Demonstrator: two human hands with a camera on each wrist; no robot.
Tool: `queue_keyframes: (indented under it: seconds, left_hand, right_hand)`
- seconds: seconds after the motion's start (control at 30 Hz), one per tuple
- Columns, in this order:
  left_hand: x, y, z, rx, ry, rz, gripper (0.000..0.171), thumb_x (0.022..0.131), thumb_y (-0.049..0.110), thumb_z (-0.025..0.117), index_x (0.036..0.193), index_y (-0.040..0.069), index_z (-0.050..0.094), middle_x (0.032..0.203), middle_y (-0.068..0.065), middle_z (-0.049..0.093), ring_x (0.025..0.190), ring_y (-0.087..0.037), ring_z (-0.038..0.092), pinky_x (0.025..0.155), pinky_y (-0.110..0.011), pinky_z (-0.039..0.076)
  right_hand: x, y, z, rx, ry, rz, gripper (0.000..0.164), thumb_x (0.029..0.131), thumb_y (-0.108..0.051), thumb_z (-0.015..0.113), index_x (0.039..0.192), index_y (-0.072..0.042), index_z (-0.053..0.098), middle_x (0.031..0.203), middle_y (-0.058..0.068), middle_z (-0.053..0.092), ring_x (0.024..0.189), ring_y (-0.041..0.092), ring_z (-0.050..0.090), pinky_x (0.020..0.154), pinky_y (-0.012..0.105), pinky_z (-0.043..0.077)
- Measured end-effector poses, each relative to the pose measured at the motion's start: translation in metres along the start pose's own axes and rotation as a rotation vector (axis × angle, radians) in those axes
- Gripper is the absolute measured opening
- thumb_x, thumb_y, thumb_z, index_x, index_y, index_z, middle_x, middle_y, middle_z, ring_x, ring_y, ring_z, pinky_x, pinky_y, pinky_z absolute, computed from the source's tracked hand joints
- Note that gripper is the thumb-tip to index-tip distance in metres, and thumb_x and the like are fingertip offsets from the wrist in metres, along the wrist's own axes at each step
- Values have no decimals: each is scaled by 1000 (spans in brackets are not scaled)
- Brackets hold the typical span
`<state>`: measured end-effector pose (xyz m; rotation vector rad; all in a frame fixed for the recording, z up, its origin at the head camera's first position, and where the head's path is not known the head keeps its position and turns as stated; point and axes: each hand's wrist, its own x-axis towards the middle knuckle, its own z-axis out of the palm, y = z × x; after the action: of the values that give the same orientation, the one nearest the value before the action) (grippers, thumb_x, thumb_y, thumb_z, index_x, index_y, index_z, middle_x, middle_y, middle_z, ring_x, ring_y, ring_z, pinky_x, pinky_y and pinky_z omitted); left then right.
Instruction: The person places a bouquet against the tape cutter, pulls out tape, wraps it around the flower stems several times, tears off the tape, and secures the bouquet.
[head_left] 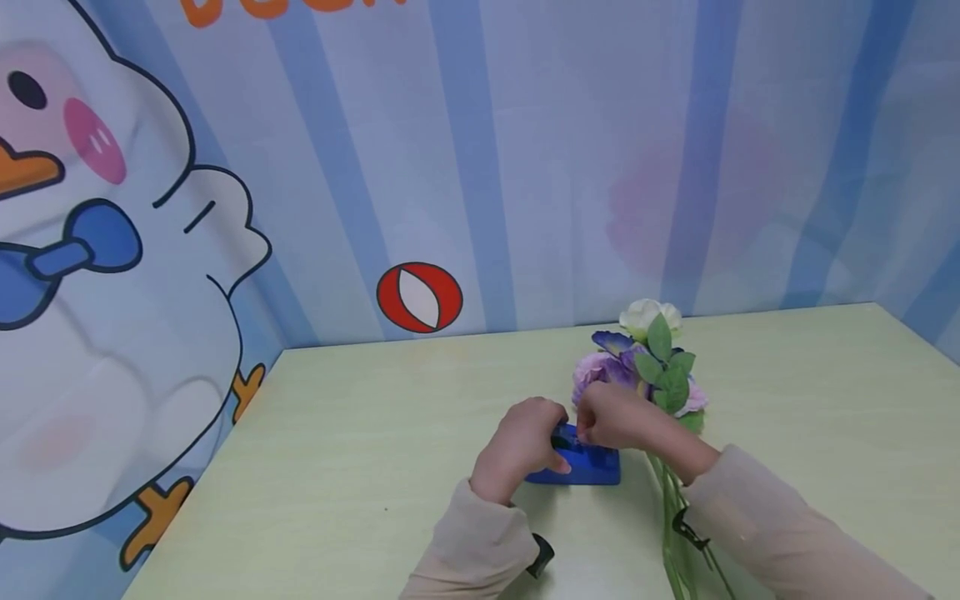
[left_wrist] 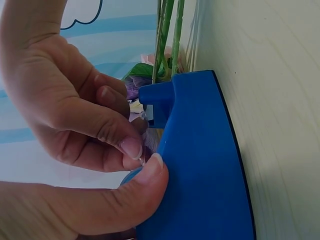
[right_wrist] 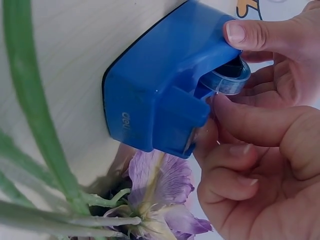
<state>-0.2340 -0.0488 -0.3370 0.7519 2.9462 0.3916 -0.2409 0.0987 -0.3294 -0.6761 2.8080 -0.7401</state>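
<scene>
A blue tape dispenser (head_left: 592, 468) stands on the table between the two hands. My left hand (head_left: 521, 446) holds its near left side, the thumb (left_wrist: 137, 197) pressed against the blue body in the left wrist view. A roll of clear tape (right_wrist: 229, 79) sits in the dispenser, seen in the right wrist view. With thumb and index finger, my right hand (head_left: 622, 418) pinches the clear tape beside the roll, close to the cutting end (right_wrist: 190, 142). Its other fingers are curled in.
Right behind the right hand lies a bunch of flowers (head_left: 660, 367), white and purple with green leaves. Its long stems (head_left: 666, 508) run toward me under the right forearm. A printed cloth backdrop (head_left: 540, 167) rises behind the pale table (head_left: 360, 450).
</scene>
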Motion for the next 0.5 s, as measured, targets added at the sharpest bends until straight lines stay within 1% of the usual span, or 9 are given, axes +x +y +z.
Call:
queue_keyframes:
  seconds: [0.13,0.37,0.5]
  left_hand:
    - [0,0,0,1,-1,-2,46,66,21,86,104,4,67,99,-4,66,90,-18,58,83,-26,47]
    - [0,-1,1,5,8,9,43,66,21,86,101,4,67,95,-3,66,86,-16,58,80,-25,47]
    - [1,-1,1,2,6,9,43,66,21,86,101,5,67,96,-3,66,86,-16,58,81,-25,47]
  right_hand:
    - [0,-2,0,-14,-13,0,20,76,8,61,62,-6,61,56,-3,49,50,10,42,45,20,33]
    - [0,-4,-2,-36,-35,18,19,78,7,60,65,-6,60,59,-2,49,54,12,43,48,21,35]
    - [0,-4,-2,-31,-42,33,19,79,6,60,65,-6,60,60,-1,48,55,12,43,48,21,35]
